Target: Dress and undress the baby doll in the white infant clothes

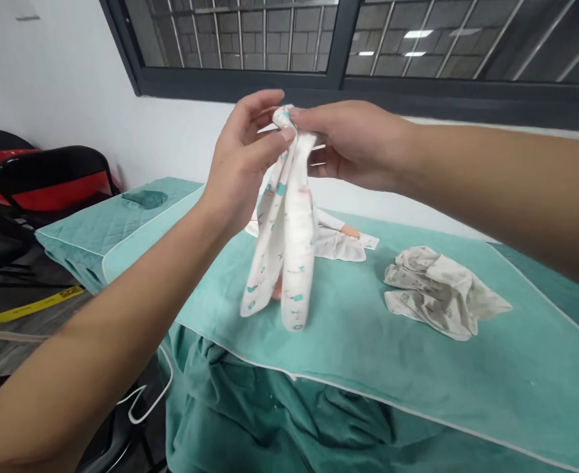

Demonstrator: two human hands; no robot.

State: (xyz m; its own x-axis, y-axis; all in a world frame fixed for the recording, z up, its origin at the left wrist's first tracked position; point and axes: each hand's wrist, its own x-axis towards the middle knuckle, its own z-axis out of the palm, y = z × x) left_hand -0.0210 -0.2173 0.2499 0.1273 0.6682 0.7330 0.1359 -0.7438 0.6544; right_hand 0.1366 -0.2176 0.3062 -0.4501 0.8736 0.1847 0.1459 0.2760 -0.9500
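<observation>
A small pair of white baby pants (299, 249) with a teal and pink print hangs in the air, its two legs pointing down. My left hand (250, 151) pinches the gathered waist from the left, thumb in front. On the other side my right hand (353, 141) grips the same bunched top, its thumb against the cloth and its lower fingers partly hidden. Behind the pants, a doll-like figure in a white top (336, 240) lies on the table, mostly covered from view; an orange-pink hand shows at its sleeve.
A crumpled whitish printed cloth (437, 289) lies to the right on the teal table cover (358, 328). Another quilted teal surface (87, 220) stands at the left, near black and red chairs (57, 177). A dark-framed window (338, 72) is behind. A white cable (163, 387) hangs below.
</observation>
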